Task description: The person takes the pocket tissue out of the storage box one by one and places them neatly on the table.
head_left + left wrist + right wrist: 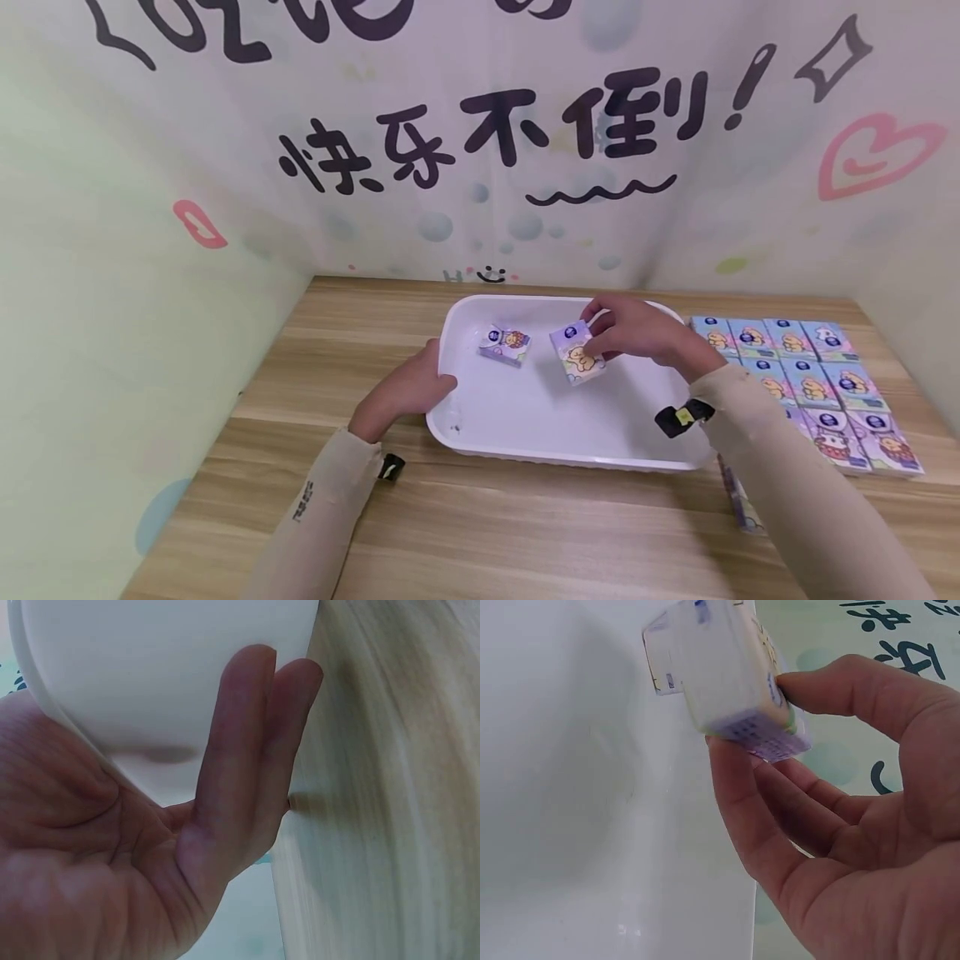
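Observation:
In the head view, a white plastic tray (555, 457) stands on the wooden table. My left hand (401, 387) holds its left wall, thumb at the rim and fingers along the outside, as the left wrist view shows. Over the tray, my right hand (637, 332) pinches a small purple tissue pack (577, 354) with a cartoon print, tilted and raised above the tray floor. The right wrist view shows the thumb and fingers on its sides. Another purple tissue pack (504, 345) lies in the tray's back left part.
Right of the tray, blue and purple tissue packs (813, 382) sit in close rows on the wooden table (525, 533). More packs (744, 504) are partly hidden beneath my right forearm. A printed white backdrop (480, 242) rises behind the table.

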Demonstrator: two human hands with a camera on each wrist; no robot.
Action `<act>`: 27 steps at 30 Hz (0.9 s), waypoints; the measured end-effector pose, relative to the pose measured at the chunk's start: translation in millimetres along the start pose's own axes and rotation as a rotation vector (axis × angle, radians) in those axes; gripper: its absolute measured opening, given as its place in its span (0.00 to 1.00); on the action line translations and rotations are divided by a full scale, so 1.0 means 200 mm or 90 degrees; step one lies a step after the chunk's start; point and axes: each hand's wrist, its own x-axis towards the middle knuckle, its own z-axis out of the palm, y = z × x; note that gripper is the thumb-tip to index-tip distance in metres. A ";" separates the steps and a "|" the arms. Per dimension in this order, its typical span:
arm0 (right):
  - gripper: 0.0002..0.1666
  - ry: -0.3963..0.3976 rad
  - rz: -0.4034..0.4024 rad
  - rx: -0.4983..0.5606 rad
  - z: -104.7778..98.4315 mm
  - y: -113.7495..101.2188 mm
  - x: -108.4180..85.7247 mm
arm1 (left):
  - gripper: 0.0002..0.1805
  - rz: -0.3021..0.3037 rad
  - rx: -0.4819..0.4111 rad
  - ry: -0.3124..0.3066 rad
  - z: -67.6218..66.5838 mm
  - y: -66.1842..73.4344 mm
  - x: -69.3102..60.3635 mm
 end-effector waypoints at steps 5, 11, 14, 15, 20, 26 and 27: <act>0.31 0.007 -0.012 0.004 -0.02 0.02 -0.02 | 0.38 -0.003 0.000 -0.002 0.00 0.00 0.00; 0.32 0.019 -0.031 -0.001 -0.04 0.07 -0.06 | 0.38 -0.004 0.008 0.000 0.00 0.00 0.00; 0.32 0.021 -0.035 -0.001 -0.06 0.09 -0.08 | 0.38 -0.008 0.011 0.001 0.00 0.00 0.00; 0.32 0.021 -0.035 -0.001 -0.07 0.10 -0.09 | 0.38 -0.008 0.010 0.000 0.00 0.00 0.00; 0.33 0.031 -0.025 -0.007 -0.10 0.15 -0.14 | 0.38 -0.009 0.004 -0.002 0.00 0.00 0.00; 0.32 0.044 -0.027 -0.002 -0.14 0.21 -0.20 | 0.37 -0.009 0.006 -0.002 0.00 0.00 0.00; 0.32 0.044 -0.030 -0.003 -0.15 0.22 -0.21 | 0.37 -0.009 0.004 -0.003 0.00 0.00 0.00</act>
